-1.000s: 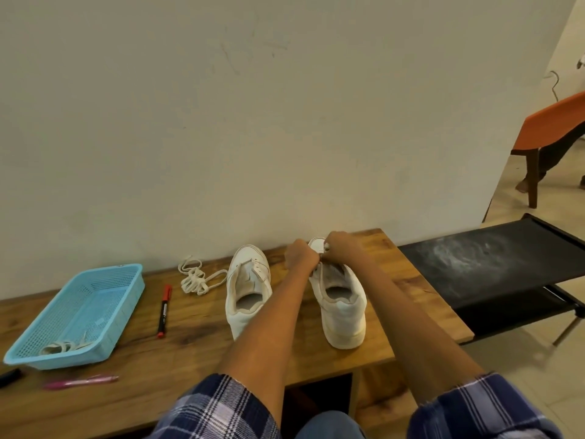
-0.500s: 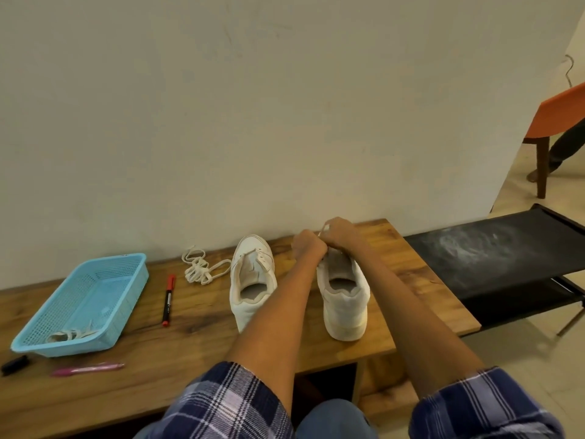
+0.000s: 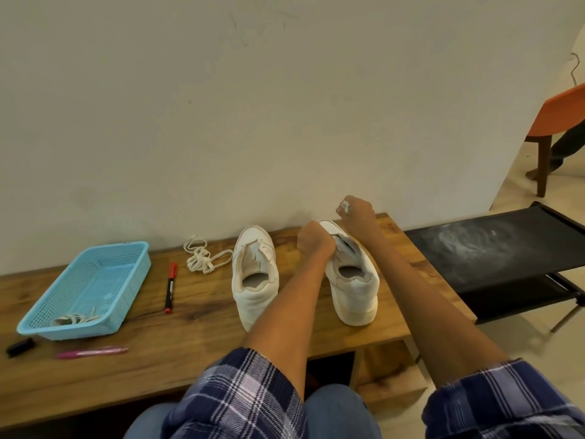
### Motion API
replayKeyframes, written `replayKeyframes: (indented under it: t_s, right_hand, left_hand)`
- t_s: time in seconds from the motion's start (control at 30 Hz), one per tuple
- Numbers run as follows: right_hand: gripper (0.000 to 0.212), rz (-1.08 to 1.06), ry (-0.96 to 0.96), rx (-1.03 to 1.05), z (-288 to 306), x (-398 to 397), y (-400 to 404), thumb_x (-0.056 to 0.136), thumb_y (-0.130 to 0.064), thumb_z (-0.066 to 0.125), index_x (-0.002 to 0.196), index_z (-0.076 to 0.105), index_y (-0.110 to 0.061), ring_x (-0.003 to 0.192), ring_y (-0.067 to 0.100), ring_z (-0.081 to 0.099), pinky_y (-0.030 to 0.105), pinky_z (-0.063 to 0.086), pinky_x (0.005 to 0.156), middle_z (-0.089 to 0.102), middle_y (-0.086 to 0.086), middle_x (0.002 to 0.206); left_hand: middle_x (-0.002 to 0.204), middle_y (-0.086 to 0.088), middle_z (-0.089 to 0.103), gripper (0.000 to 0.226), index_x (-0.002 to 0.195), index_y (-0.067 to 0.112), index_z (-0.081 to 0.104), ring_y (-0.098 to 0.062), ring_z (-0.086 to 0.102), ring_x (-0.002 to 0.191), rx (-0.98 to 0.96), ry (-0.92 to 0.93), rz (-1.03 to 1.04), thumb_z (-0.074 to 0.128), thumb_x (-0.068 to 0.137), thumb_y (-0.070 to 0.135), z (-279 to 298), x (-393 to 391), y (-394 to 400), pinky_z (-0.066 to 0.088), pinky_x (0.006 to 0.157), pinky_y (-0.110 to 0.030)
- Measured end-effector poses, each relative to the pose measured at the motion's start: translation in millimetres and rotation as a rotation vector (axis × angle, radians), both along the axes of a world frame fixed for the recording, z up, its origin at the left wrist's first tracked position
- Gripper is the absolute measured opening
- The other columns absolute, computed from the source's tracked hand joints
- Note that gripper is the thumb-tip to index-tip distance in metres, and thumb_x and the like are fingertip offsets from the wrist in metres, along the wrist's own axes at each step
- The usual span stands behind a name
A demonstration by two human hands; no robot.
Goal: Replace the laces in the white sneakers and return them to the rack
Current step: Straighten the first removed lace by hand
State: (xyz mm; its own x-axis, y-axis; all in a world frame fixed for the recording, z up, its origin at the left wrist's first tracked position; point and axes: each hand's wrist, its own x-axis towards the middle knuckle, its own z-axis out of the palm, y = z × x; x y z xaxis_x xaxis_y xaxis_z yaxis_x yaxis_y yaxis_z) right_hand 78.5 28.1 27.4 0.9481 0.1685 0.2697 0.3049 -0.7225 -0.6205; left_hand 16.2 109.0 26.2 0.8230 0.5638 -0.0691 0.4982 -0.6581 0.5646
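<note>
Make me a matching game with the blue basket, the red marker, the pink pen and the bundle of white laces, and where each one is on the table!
Things:
1. blue basket
2. red marker
3. pink pen
4. bundle of white laces

Places:
A. near the wall, just left of the left sneaker
B. at the table's front edge, in front of the basket
C. far left on the table, with a lace inside
D. between the basket and the left sneaker

Pairs: 1-C, 2-D, 3-B, 4-A
</note>
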Motion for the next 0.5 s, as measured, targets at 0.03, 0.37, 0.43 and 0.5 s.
replayKeyframes:
  t_s: [0.03, 0.37, 0.43, 0.5]
  right_hand:
    - [0.018, 0.005, 0.02, 0.099, 5.2, -4.7, 1.1, 0.094, -0.012, 0.051, 0.085, 0.058, 0.003, 0.082, 0.03, 0.055, 0.032, 0.039, 0.07, 0.062, 0.009, 0.079]
    - [0.035, 0.255, 0.316, 0.673, 90.3, -70.4, 27.5, 0.1, -0.03, 0.043, 0.103, 0.062, -0.001, 0.065, 0.014, 0.058, 0.017, 0.048, 0.058, 0.06, 0.004, 0.075]
    - [0.037, 0.272, 0.308, 0.709, 108.9, -88.9, 41.4, 0.099, -0.031, 0.044, 0.104, 0.062, 0.0, 0.065, 0.016, 0.059, 0.019, 0.049, 0.057, 0.06, 0.005, 0.076]
    - [0.036, 0.284, 0.292, 0.72, 123.9, -104.2, 54.6, 0.1, -0.031, 0.044, 0.104, 0.061, 0.0, 0.06, 0.015, 0.058, 0.017, 0.049, 0.051, 0.06, 0.006, 0.075]
  left_hand:
    - [0.12, -0.011, 0.062, 0.026, 0.117, 0.005, 0.061, -0.026, 0.059, 0.111, -0.009, -0.006, -0.021, 0.043, 0.098, 0.01, 0.5, -3.5, 1.3, 0.048, 0.081, -0.028]
    - [0.089, -0.011, 0.066, 0.041, 0.103, 0.005, 0.062, -0.022, 0.064, 0.067, -0.726, -0.415, -0.103, 0.033, 0.102, 0.035, 52.3, -50.0, 39.2, 0.056, 0.071, -0.035]
    - [0.084, -0.007, 0.066, 0.038, 0.103, 0.005, 0.061, -0.018, 0.063, 0.065, -0.787, -0.45, -0.134, 0.035, 0.102, 0.033, 71.8, -70.9, 54.0, 0.056, 0.064, -0.03]
    - [0.079, -0.005, 0.065, 0.035, 0.1, 0.005, 0.061, -0.018, 0.064, 0.065, -0.832, -0.446, -0.181, 0.037, 0.101, 0.032, 86.7, -91.5, 69.4, 0.056, 0.065, -0.03]
